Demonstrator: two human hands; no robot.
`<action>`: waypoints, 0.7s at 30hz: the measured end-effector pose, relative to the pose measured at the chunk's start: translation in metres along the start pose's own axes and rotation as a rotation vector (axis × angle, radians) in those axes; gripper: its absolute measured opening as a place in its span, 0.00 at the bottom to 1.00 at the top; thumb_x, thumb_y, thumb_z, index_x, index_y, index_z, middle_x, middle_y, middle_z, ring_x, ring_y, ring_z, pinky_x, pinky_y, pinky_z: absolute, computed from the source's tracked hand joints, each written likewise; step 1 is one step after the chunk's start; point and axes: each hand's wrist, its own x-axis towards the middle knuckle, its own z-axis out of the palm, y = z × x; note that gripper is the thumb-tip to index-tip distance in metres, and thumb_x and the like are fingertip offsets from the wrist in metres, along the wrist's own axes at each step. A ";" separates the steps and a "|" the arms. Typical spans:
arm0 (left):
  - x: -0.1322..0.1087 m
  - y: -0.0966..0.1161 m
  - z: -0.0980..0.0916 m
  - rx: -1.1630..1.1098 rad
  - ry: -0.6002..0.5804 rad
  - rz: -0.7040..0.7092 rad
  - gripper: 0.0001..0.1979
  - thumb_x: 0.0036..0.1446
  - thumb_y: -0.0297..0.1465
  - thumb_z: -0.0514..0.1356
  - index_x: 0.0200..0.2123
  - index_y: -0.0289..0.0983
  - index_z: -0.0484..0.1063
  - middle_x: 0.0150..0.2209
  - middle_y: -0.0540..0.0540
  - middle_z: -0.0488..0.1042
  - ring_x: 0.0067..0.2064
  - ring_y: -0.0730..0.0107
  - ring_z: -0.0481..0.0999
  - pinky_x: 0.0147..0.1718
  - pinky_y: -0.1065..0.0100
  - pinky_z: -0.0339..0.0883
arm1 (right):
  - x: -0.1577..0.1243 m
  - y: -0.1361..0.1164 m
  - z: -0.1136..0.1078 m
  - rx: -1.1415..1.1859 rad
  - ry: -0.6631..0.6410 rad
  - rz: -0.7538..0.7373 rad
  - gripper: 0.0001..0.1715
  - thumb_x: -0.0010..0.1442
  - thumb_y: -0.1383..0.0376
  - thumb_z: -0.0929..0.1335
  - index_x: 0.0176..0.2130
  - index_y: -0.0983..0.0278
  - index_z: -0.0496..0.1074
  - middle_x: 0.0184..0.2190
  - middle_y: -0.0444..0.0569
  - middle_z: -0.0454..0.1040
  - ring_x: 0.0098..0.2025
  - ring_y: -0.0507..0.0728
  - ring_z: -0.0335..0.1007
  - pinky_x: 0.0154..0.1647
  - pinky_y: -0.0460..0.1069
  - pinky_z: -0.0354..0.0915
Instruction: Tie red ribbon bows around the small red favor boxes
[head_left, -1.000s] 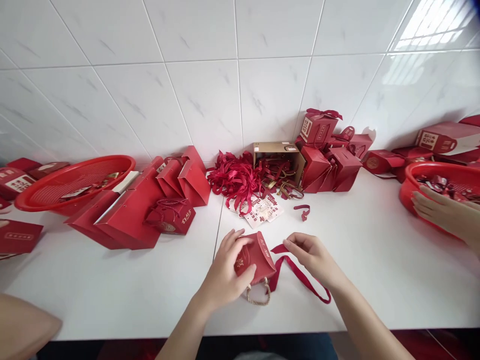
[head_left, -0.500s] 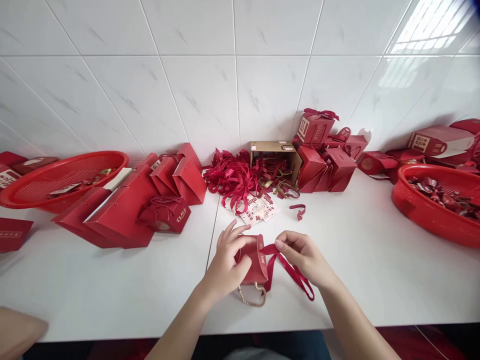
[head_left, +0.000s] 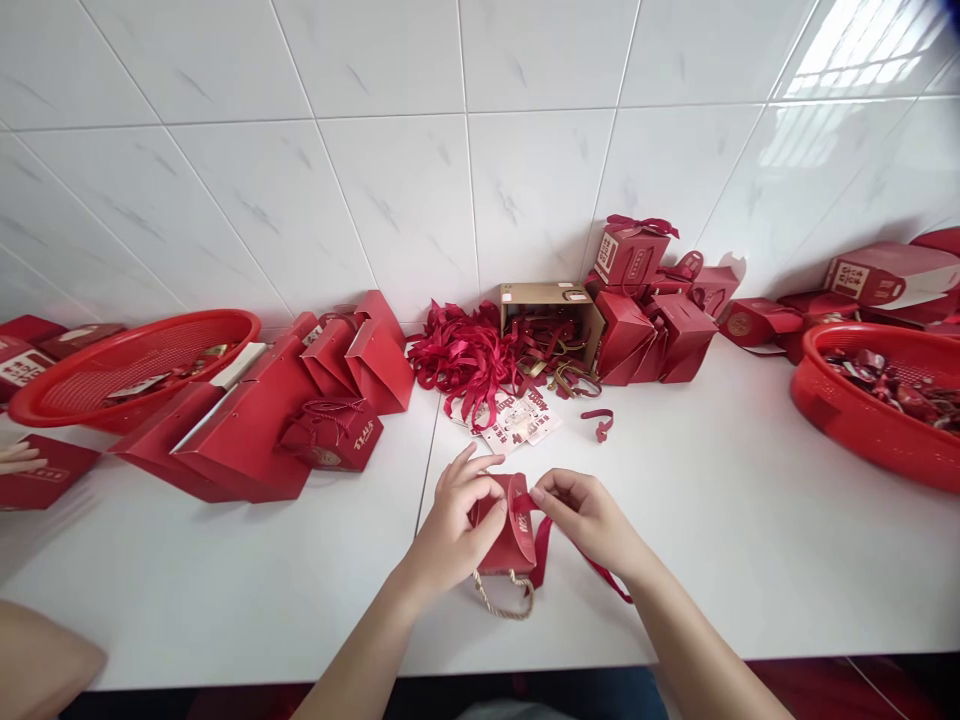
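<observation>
A small red gift box (head_left: 517, 548) with a twisted cord handle (head_left: 504, 608) lies in front of me on the white table. My left hand (head_left: 463, 522) rests over its left side, thumb and index finger drawn together in a pinch by the flap, other fingers stretched. What sits between those two fingertips is hidden. On the right of the box, my right hand (head_left: 583, 512) pinches a dark red ribbon (head_left: 543, 550) close to the flap. The ribbon's loose part hangs down beside the box and under my right wrist.
Behind the box lie printed cards (head_left: 517, 425), a heap of red ribbons (head_left: 465, 350) and an open carton (head_left: 551, 293) of cords. Red boxes (head_left: 255, 430) stand left, more boxes (head_left: 679, 335) right. Red baskets (head_left: 142, 345) (head_left: 862, 420) flank both sides. Another person's hand (head_left: 21, 458) touches a box at far left.
My right hand has moved left with the ribbon, up to the flap. My left thumb and index finger have come closer together. Another person's hand has appeared at far left.
</observation>
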 end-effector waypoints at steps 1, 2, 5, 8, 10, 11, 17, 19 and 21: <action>0.001 -0.001 -0.002 -0.011 0.013 0.004 0.11 0.61 0.36 0.54 0.29 0.41 0.71 0.61 0.44 0.68 0.70 0.49 0.49 0.63 0.42 0.52 | 0.001 0.000 0.000 -0.075 0.049 -0.040 0.18 0.63 0.52 0.65 0.34 0.63 0.71 0.33 0.49 0.71 0.36 0.56 0.67 0.38 0.51 0.64; 0.003 -0.001 -0.006 -0.025 0.031 0.012 0.11 0.62 0.36 0.54 0.28 0.41 0.71 0.60 0.43 0.68 0.70 0.49 0.50 0.63 0.43 0.52 | 0.002 -0.002 0.001 -0.146 0.094 -0.085 0.16 0.63 0.53 0.66 0.39 0.63 0.73 0.42 0.53 0.71 0.45 0.59 0.68 0.46 0.54 0.65; 0.008 0.006 -0.020 -0.082 0.075 0.075 0.13 0.63 0.37 0.52 0.27 0.40 0.68 0.61 0.43 0.68 0.68 0.51 0.54 0.63 0.46 0.54 | 0.010 -0.014 0.006 -0.215 0.072 -0.212 0.21 0.63 0.54 0.67 0.53 0.59 0.70 0.62 0.55 0.60 0.65 0.64 0.53 0.64 0.60 0.53; 0.010 0.021 -0.034 -0.118 0.097 0.179 0.14 0.64 0.37 0.50 0.27 0.40 0.68 0.62 0.44 0.66 0.68 0.53 0.55 0.63 0.49 0.55 | 0.019 -0.036 0.011 -0.048 -0.117 -0.314 0.13 0.64 0.56 0.67 0.43 0.59 0.75 0.54 0.53 0.69 0.57 0.60 0.65 0.58 0.56 0.61; 0.006 0.028 -0.038 -0.096 0.158 0.213 0.12 0.65 0.36 0.50 0.32 0.41 0.69 0.63 0.45 0.64 0.68 0.55 0.56 0.63 0.51 0.56 | 0.017 -0.053 0.006 0.111 -0.144 -0.374 0.11 0.64 0.57 0.68 0.34 0.60 0.75 0.39 0.48 0.75 0.42 0.56 0.72 0.47 0.52 0.67; 0.001 0.028 -0.039 -0.059 0.194 0.209 0.10 0.65 0.36 0.51 0.36 0.42 0.70 0.63 0.45 0.64 0.67 0.54 0.57 0.62 0.51 0.58 | 0.011 -0.061 0.000 0.185 -0.115 -0.407 0.10 0.64 0.59 0.68 0.33 0.60 0.74 0.33 0.46 0.75 0.37 0.55 0.72 0.43 0.51 0.67; -0.029 -0.007 -0.027 0.165 0.213 0.070 0.14 0.57 0.38 0.61 0.47 0.45 0.73 0.53 0.42 0.73 0.54 0.52 0.74 0.51 0.51 0.71 | -0.062 -0.098 -0.056 0.370 0.272 -0.820 0.09 0.65 0.59 0.65 0.34 0.55 0.73 0.21 0.43 0.68 0.26 0.55 0.66 0.34 0.52 0.66; -0.035 -0.018 -0.020 0.039 0.249 -0.012 0.14 0.56 0.40 0.62 0.45 0.43 0.74 0.47 0.42 0.76 0.47 0.55 0.78 0.40 0.60 0.77 | -0.075 -0.105 -0.057 0.357 0.323 -0.825 0.12 0.66 0.58 0.65 0.30 0.56 0.71 0.19 0.42 0.67 0.26 0.55 0.65 0.36 0.53 0.66; -0.038 -0.024 -0.013 -0.122 0.330 -0.121 0.15 0.55 0.42 0.62 0.42 0.40 0.75 0.42 0.42 0.79 0.43 0.58 0.80 0.34 0.66 0.77 | -0.070 -0.105 -0.045 0.232 0.307 -0.716 0.15 0.68 0.59 0.62 0.30 0.57 0.70 0.28 0.45 0.73 0.35 0.57 0.70 0.42 0.54 0.66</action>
